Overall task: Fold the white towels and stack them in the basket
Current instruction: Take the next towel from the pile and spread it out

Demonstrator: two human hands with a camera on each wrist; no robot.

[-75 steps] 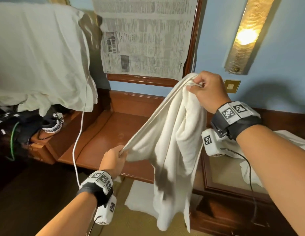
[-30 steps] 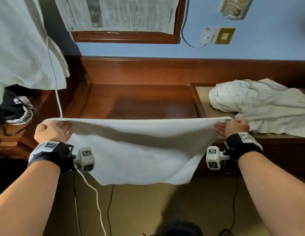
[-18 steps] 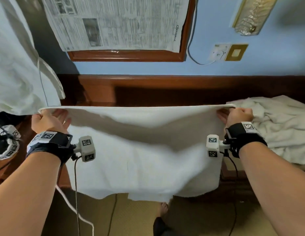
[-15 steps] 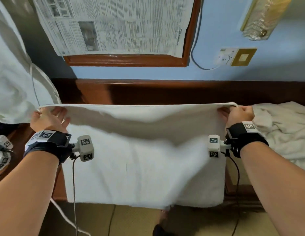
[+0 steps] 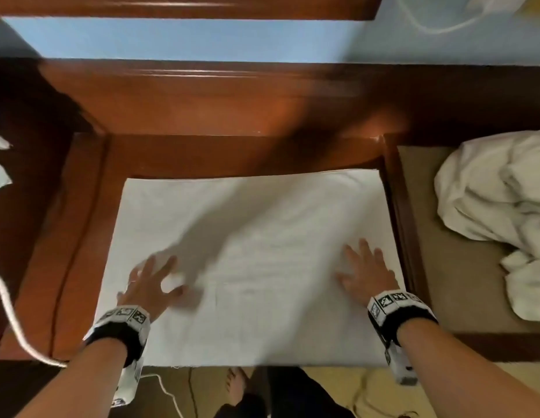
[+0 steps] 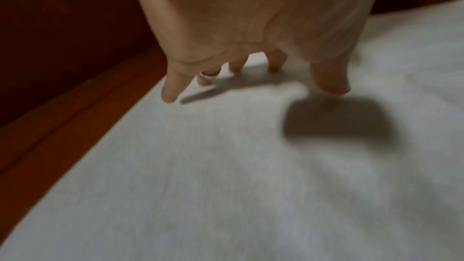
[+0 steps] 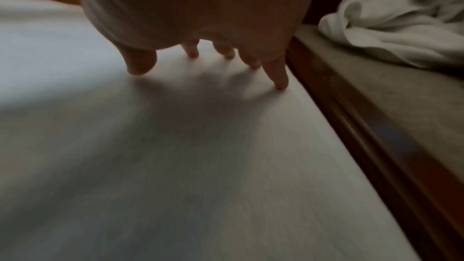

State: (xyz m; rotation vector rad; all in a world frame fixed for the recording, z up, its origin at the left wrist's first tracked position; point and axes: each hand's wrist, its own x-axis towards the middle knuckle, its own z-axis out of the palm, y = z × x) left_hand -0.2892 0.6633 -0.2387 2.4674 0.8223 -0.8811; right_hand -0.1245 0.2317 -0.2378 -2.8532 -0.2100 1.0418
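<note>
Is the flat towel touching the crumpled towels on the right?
Apart. In the head view, the flat towel ends at a wooden divider, and the crumpled towels lie beyond it, with bare surface between.

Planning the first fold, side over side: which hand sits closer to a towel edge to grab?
Probably the right hand: its fingers lie by the spread towel's right edge. The left hand rests further in from its edge.

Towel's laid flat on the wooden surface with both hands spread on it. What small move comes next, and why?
Probably sweep both hands outward to smooth it: the left hand and right hand lie open near the near edge of the towel, which looks flat but unfolded.
</note>
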